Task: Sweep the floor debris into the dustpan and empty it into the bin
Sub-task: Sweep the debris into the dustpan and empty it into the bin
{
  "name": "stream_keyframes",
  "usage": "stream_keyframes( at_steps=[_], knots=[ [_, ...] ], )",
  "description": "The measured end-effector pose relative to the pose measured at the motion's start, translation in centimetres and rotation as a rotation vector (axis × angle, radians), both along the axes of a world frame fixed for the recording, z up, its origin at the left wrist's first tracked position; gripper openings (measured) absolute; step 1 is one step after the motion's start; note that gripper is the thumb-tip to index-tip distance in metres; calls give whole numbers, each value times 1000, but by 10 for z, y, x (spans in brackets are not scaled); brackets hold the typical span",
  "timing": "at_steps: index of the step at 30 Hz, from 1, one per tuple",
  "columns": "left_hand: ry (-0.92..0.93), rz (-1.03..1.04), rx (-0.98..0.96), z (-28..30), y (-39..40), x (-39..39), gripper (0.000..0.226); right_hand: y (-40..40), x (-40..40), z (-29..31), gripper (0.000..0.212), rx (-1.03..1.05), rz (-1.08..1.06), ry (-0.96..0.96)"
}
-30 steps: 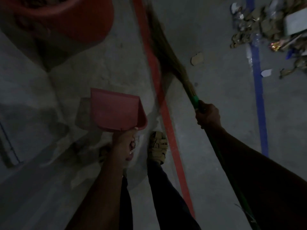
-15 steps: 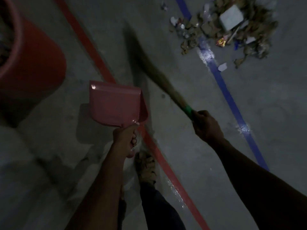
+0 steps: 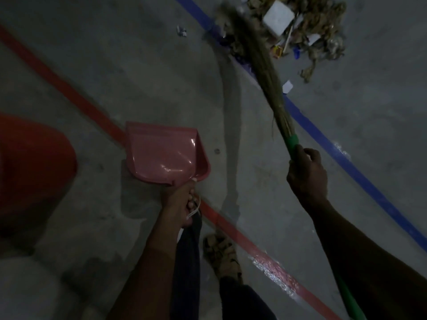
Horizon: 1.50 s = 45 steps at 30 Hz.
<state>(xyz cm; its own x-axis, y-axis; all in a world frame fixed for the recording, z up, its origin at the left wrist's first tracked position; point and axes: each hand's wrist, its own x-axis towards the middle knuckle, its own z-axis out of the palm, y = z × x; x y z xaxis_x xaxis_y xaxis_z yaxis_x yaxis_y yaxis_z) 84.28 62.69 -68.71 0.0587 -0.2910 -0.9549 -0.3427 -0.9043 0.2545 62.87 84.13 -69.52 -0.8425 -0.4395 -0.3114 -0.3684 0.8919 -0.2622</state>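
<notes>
1. Grey concrete floor (image 3: 143,72), dimly lit, scuffed.
2. Red tape line (image 3: 69,98) runs diagonally across it; blue tape line (image 3: 323,137) runs roughly parallel, further right.
3. Debris pile (image 3: 312,31) lies at top right, partly over the blue line: brown scraps, a white square piece (image 3: 278,17).
4. Red bin (image 3: 30,172) stands at left.
5. Small white scrap (image 3: 287,86) beside blue line.
</notes>
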Motion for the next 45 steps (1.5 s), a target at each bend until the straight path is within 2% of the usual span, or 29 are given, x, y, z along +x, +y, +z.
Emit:
stream_keyframes(
  at_steps=[7,12,17,20,24,29,31,34,37,41,45],
  knots=[
    [20,-58,-14,16,-47,-21,38,-37,6,5,56,-84,24,-48],
    [59,-65,-44,38,-96,-37,40,-109,0,-6,52,-67,175,-141],
    [30,-130,-114,36,-141,-39,31,-199,-14,-20,45,18,299,-238],
    [31,-149,-126,28,-158,-36,28,-249,-21,-25,39,121,289,-253],
    [2,-156,-163,16,-177,-25,29,-283,-34,-36,32,125,129,-256],
    [-20,-167,-160,1,-175,-26,30,-282,-89,-48,36,53,-206,-310],
    [-13,-169,-148,-8,-171,-33,31,-282,-115,-44,35,66,-273,-267],
    [4,-181,-136,-17,-165,-55,29,-282,-134,-36,34,57,-236,-107],
    [12,-202,-138,-15,-165,-86,26,-272,-132,-32,36,-62,-169,-20],
    [-17,-303,-126,-2,-176,-128,35,-233,-123,-36,42,-130,-92,-125],
    [-19,-349,-163,2,-190,-169,38,-177,-128,-44,50,98,35,-237]
  ],
)
